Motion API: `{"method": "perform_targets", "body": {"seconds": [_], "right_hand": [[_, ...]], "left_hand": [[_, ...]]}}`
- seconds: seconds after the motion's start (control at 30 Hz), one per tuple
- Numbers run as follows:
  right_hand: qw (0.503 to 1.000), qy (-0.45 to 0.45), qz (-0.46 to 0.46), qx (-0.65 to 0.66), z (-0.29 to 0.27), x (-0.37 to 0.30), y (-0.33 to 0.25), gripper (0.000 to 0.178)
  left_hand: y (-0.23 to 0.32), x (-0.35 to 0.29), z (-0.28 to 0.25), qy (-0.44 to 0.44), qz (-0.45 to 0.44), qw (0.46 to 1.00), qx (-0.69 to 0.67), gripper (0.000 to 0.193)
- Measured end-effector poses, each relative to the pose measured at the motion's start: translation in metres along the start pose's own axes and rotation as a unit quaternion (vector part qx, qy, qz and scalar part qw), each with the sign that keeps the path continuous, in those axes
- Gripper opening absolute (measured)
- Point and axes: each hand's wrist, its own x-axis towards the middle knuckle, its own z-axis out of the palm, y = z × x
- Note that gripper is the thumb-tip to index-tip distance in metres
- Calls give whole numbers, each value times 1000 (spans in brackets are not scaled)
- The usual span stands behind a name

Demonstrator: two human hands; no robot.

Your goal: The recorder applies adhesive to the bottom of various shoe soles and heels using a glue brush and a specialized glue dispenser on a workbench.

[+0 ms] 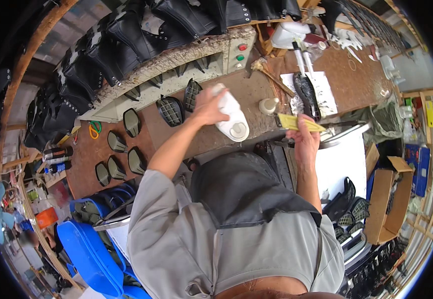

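White container, yellow tool; grey shirt, black apron, dark sole (grid-patterned).

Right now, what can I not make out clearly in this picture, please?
Head view:
White object: the left hand covers its upper left side.
Yellow tool: the right hand hides part of it.
Some black boots: cut off by the upper edge.
Grey machine: its own top hides much of the inside.

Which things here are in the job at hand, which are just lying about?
Likely in use:
white elongated piece, in the left hand
yellow tool, in the right hand
gridded black pieces, beside the left hand (less sure)

Seemingly lying about:
green-and-orange scissors, at the bench's left
cardboard box
blue plastic chair
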Motion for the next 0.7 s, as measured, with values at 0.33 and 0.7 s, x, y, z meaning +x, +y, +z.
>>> {"method": "perform_targets", "body": {"seconds": [0.33, 0.7], "right_hand": [[994, -45, 93, -23, -10, 12, 24, 25], [982, -48, -141, -113, 27, 75, 181, 25]], "left_hand": [[-36, 10, 58, 344, -117, 929, -76, 41], [-67, 10, 90, 202, -186, 956, 99, 43]]}}
